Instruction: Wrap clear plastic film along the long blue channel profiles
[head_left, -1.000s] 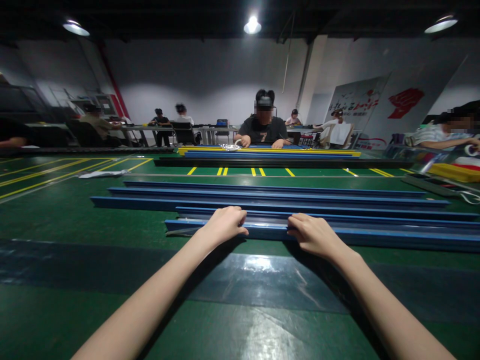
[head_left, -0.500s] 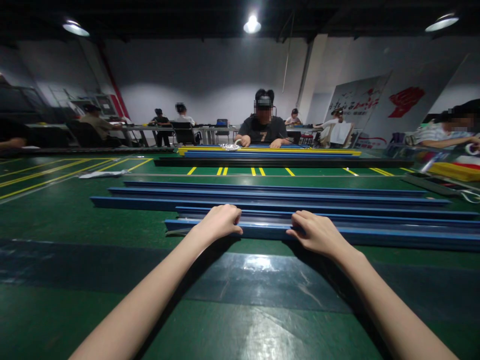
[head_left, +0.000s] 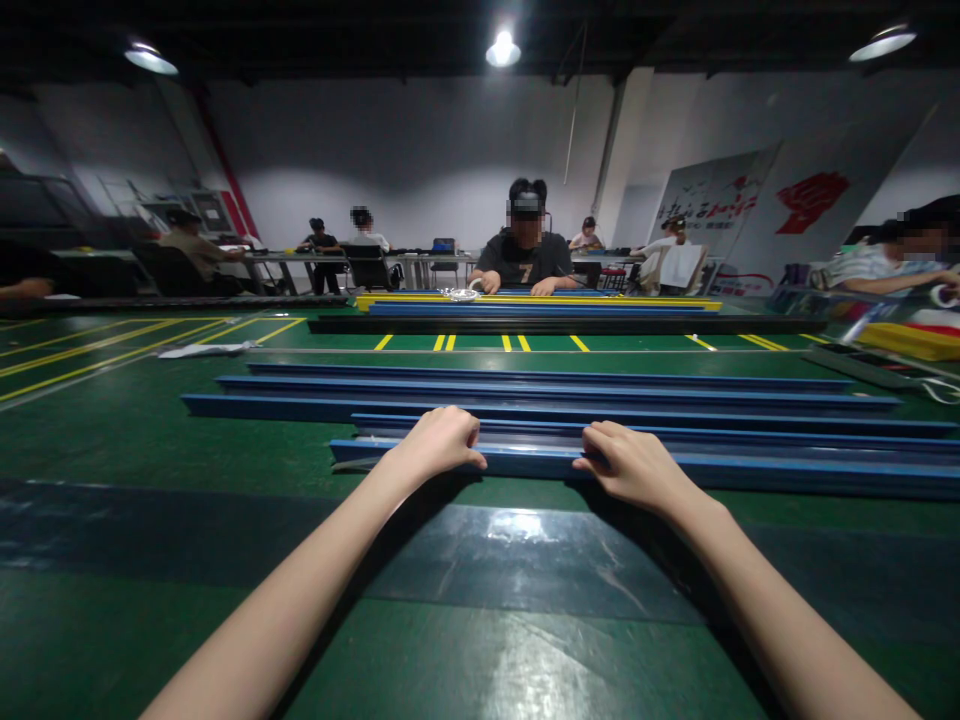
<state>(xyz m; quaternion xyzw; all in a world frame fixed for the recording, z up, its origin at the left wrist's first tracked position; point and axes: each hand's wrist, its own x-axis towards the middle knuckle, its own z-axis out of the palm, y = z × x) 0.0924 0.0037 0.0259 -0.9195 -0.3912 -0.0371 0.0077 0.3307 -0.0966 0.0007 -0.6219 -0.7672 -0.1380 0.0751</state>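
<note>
A long blue channel strip [head_left: 532, 461] lies crosswise on the green table in front of me, its near wall facing me. My left hand [head_left: 444, 440] grips that wall near the strip's left part, thumb on the near side and fingers curled over into the channel. Farther right, my right hand [head_left: 626, 460] pinches the same wall in the same manner. A bare stretch of the strip shows between the two hands. Fingertips inside the channel are hidden. Just behind lie more blue channel strips [head_left: 285, 406], parallel to the held one.
A clear plastic sheet [head_left: 517, 570] lies flat on the green table [head_left: 150, 440] nearer to me. Beyond the blue strips are a black strip [head_left: 562, 325] and yellow strips [head_left: 645, 303]. A co-worker [head_left: 526, 255] sits opposite. A yellow tray [head_left: 907, 342] stands at right.
Almost nothing differs. My left hand has shifted very slightly; both hands stay on the blue channel strip.
</note>
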